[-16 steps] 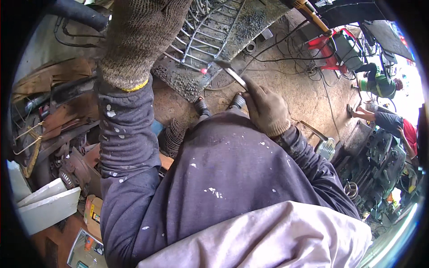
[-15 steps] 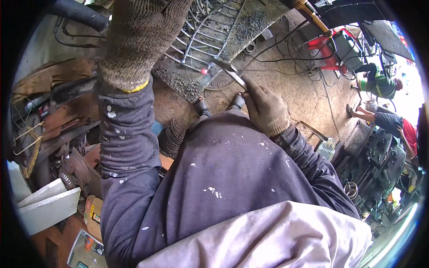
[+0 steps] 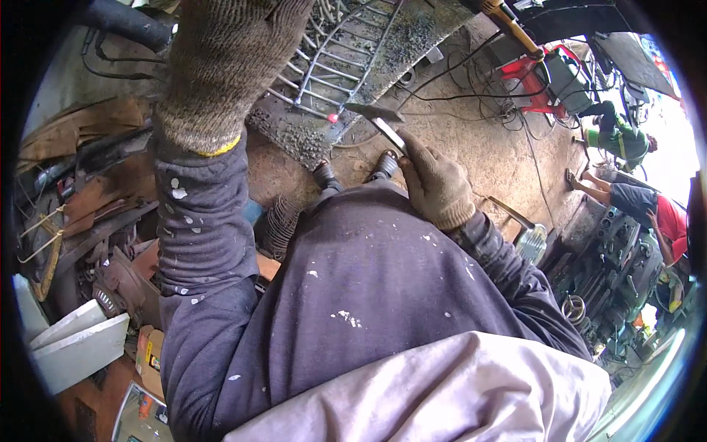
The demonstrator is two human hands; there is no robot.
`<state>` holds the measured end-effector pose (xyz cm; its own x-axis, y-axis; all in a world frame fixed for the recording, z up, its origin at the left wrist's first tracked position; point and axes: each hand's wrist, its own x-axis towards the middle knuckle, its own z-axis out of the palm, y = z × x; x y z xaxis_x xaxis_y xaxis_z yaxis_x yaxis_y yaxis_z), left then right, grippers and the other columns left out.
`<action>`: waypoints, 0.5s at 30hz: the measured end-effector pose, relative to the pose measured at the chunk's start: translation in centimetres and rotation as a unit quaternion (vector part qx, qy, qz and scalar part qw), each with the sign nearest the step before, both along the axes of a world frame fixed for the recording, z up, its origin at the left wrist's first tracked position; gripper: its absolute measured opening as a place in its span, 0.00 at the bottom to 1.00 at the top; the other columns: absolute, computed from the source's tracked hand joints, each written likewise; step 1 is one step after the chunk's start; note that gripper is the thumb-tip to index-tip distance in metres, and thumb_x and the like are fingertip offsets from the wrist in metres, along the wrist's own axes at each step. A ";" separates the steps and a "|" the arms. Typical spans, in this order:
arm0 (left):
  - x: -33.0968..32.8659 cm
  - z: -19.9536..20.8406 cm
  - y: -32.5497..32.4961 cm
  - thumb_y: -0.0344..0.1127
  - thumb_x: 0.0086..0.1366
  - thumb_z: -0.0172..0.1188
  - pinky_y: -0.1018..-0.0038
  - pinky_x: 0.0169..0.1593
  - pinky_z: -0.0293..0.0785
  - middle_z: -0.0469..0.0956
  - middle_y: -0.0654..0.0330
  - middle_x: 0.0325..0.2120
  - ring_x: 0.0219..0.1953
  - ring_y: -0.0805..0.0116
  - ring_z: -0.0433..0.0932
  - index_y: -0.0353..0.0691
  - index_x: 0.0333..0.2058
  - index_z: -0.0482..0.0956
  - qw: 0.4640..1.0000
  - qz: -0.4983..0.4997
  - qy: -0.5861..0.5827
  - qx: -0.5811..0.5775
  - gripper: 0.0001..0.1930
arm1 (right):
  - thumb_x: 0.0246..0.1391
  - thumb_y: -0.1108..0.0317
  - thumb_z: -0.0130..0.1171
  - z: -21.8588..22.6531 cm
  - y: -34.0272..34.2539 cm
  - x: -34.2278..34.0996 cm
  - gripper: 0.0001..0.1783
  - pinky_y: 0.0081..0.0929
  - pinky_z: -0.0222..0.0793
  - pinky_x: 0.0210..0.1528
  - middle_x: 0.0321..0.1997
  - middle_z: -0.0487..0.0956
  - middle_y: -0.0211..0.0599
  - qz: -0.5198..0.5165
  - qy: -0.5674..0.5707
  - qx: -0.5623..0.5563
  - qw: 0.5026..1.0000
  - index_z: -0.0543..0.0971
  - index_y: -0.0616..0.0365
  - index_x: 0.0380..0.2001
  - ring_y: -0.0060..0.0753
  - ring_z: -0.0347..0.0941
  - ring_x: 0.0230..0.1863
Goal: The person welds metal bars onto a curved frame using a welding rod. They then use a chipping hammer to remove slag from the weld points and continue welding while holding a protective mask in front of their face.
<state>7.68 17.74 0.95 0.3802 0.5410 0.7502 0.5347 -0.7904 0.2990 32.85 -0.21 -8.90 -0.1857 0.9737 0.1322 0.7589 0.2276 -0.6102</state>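
Observation:
My right hand [image 3: 440, 184], in a brown knit glove, is closed round the shiny handle of a chipping hammer [image 3: 389, 135]. The hammer's dark head lies level with a corner of a welded metal rod rack [image 3: 324, 68], which has a glowing red spot at that corner. The rack rests on a grimy metal worktable [image 3: 294, 138] strewn with dark grit. Close to the camera rises my left hand [image 3: 234, 66], gloved too, over the table's left side. Its fingers run past the top edge, so what they hold, if anything, is hidden.
Scrap metal [image 3: 110, 199] and white foam boards [image 3: 81, 350] crowd the left. A red plastic stool [image 3: 530, 82] and trailing cables stand at upper right. Farther right are a person in green [image 3: 622, 140] and a person in red [image 3: 670, 221]. A wire coil [image 3: 280, 225] sits by my legs.
The view has shifted slightly. My right hand and the hammer have moved a little left and down, and the hammer's head has turned more level. My left hand stays raised.

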 end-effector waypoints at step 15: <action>0.4 0.9 0.3 0.25 0.63 0.54 0.64 0.50 0.78 0.83 0.48 0.43 0.44 0.52 0.82 0.33 0.47 0.81 1.000 -0.026 0.001 0.011 0.14 | 0.60 0.64 0.56 0.3 0.5 -0.1 0.26 0.41 0.78 0.32 0.37 0.82 0.48 0.028 -0.036 -0.081 0.996 0.71 0.51 0.62 0.53 0.81 0.34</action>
